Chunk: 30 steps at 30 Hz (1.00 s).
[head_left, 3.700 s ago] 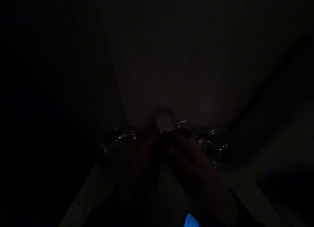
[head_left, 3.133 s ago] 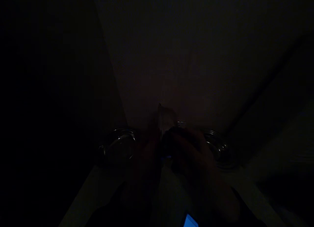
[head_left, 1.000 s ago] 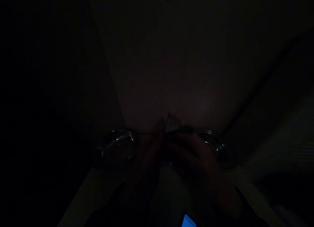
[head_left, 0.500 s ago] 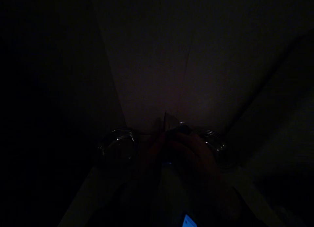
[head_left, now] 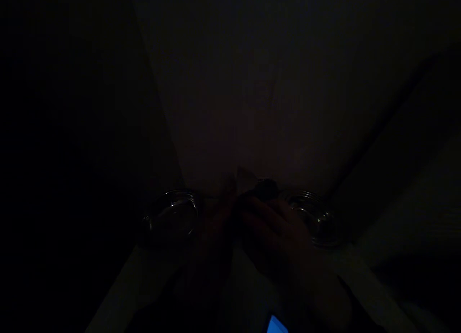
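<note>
The scene is very dark. My left hand (head_left: 216,227) and my right hand (head_left: 284,232) meet in the middle of the view, between two round glass bowls. Together they close on a small pale object (head_left: 247,182) whose tip sticks up above the fingers; I cannot make out what it is. A dark thing (head_left: 266,189) sits at my right fingertips. One bowl (head_left: 171,218) lies just left of my left hand, the other bowl (head_left: 313,215) just right of my right hand and partly hidden by it.
A pale surface (head_left: 144,275) carries the bowls and runs toward me. A plain wall (head_left: 259,93) rises behind. A small glowing blue thing (head_left: 276,325) shows at the bottom edge. Everything to the left is black.
The pale object between my fingers has shifted and turned slightly, and sits a little lower than at first. My right hand moved a bit over the right bowl. The bowls stay put.
</note>
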{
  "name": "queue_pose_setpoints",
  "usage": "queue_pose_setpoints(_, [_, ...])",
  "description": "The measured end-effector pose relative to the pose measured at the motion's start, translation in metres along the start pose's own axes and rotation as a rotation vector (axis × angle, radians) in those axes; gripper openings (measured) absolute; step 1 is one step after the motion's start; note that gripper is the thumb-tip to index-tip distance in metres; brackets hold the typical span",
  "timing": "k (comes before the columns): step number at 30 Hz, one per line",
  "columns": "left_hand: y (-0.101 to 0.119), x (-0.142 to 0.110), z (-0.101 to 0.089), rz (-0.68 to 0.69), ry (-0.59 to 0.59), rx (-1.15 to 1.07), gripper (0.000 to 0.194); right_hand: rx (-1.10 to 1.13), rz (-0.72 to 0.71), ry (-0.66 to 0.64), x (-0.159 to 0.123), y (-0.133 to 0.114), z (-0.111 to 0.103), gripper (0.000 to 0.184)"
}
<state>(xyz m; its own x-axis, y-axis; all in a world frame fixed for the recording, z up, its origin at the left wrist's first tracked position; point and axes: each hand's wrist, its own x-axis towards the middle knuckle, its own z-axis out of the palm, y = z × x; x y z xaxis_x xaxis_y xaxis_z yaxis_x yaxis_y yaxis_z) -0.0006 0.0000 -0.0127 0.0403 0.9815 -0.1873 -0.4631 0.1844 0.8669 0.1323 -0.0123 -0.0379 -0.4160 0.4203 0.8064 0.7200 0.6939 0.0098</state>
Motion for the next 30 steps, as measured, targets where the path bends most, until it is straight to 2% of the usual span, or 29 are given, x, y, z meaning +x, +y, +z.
queue_pose_setpoints(5, [0.0, 0.002, 0.0, -0.028, 0.061, -0.024, 0.015, -0.052, 0.031, -0.024, 0.0, 0.0, 0.0, 0.031])
queue_pose_setpoints(10, [-0.009, 0.002, -0.003, -0.06, 0.046, 0.013, 0.018, -0.038, 0.068, -0.031, 0.006, 0.008, -0.005, 0.032])
queue_pose_setpoints(15, [-0.007, 0.007, -0.006, -0.03, 0.164, 0.033, 0.022, -0.043, 0.0, -0.013, 0.001, 0.003, 0.001, 0.028])
queue_pose_setpoints(19, [-0.005, 0.01, -0.009, 0.017, 0.118, -0.005, 0.023, -0.042, -0.002, -0.004, -0.001, -0.001, 0.002, 0.029])
queue_pose_setpoints(24, [-0.009, 0.007, -0.012, -0.03, 0.122, 0.073, 0.031, -0.054, 0.075, -0.006, 0.004, 0.005, -0.003, 0.032])
queue_pose_setpoints(30, [0.0, 0.001, -0.005, -0.036, 0.098, 0.006, 0.03, -0.045, 0.002, 0.021, -0.002, -0.001, 0.0, 0.027])
